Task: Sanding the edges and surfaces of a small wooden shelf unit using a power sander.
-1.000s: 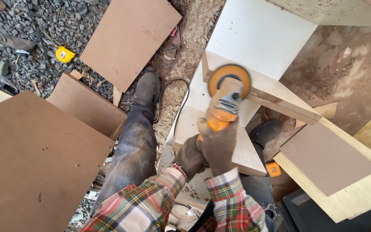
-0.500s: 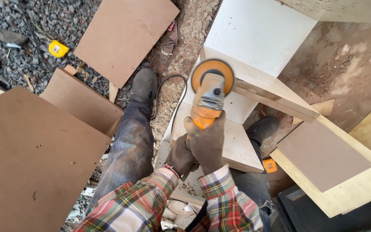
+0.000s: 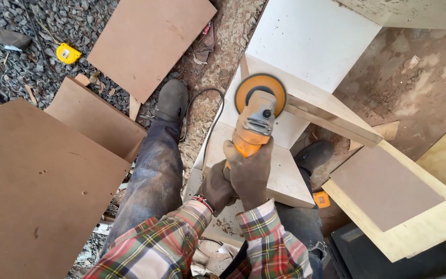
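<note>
Both of my gloved hands grip an orange angle grinder. My right hand wraps its body from above, and my left hand holds it just behind and to the left. The grinder's round disc rests against the upper edge of a pale wooden panel that belongs to a white box-shaped cabinet piece. A black cord runs from the tool down beside my left boot.
Brown hardboard sheets lie at left and top. A yellow tape measure sits on gravel at upper left. A plywood board with a brown panel is at right, and my right boot stands beside it.
The grinder first slid left along the panel edge, then came slightly back to the right. Both hands kept their hold.
</note>
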